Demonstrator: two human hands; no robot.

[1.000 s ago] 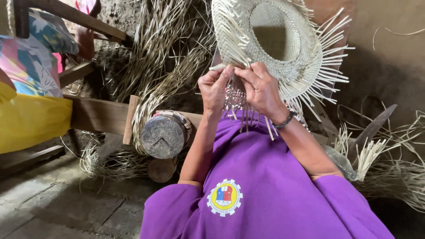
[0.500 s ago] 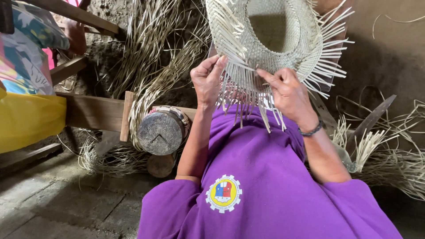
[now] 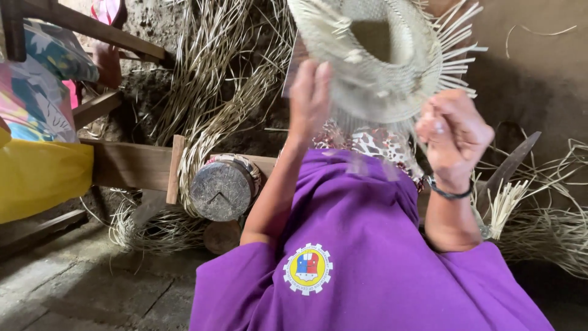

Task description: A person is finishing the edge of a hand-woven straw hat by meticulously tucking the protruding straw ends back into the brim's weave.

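Note:
A pale woven straw hat [image 3: 373, 67] with loose strand ends sticking out round its brim is held up in front of me, its opening facing me. My left hand [image 3: 309, 98], blurred by motion, grips the brim's left edge with its fingers up. My right hand [image 3: 453, 135], with a dark band on the wrist, is closed in a fist at the brim's lower right, pinched on loose strands of the fringe. Below both arms is my purple shirt [image 3: 367, 257].
A round wooden block [image 3: 220, 190] rests on a wooden beam [image 3: 128, 165] at the left. Straw bundles [image 3: 214, 79] hang behind and lie at the right [image 3: 545, 227]. A dark blade [image 3: 508, 165] leans there. A person in patterned cloth [image 3: 37, 92] sits at the far left.
The hat has risen and tilted. My hands have spread apart: the left went up along the brim, and the right pulled down and to the right, closing into a fist.

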